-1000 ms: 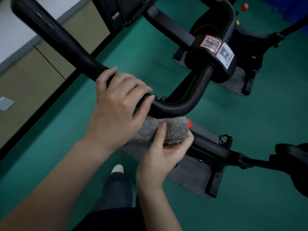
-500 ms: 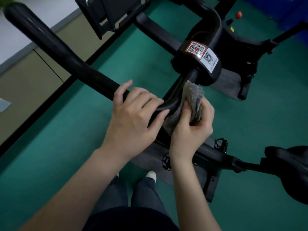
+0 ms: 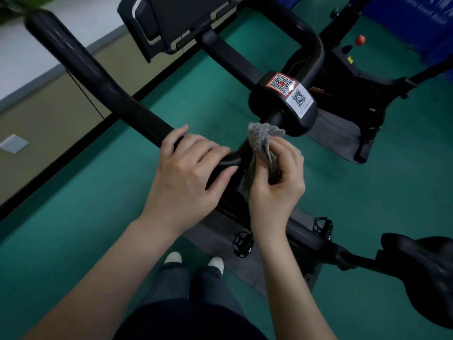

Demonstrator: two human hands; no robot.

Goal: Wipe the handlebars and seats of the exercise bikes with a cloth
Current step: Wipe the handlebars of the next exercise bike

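A black handlebar (image 3: 98,79) of an exercise bike runs from the upper left down to the centre. My left hand (image 3: 188,170) grips its lower bend. My right hand (image 3: 277,180) holds a grey cloth (image 3: 263,143) wrapped round the bar section just below the black centre clamp (image 3: 282,104), which carries two QR stickers. The bike's black seat (image 3: 421,271) is at the lower right, untouched.
A tablet holder (image 3: 176,23) sits at the top of the handlebar. Pedals (image 3: 242,244) and the bike frame lie below my hands on a grey mat. A second bike (image 3: 362,77) stands behind on the green floor. A wall runs along the left.
My right hand has carried the cloth from under the handlebar bend up along the bar towards the centre clamp. My left hand has kept its grip on the bend.
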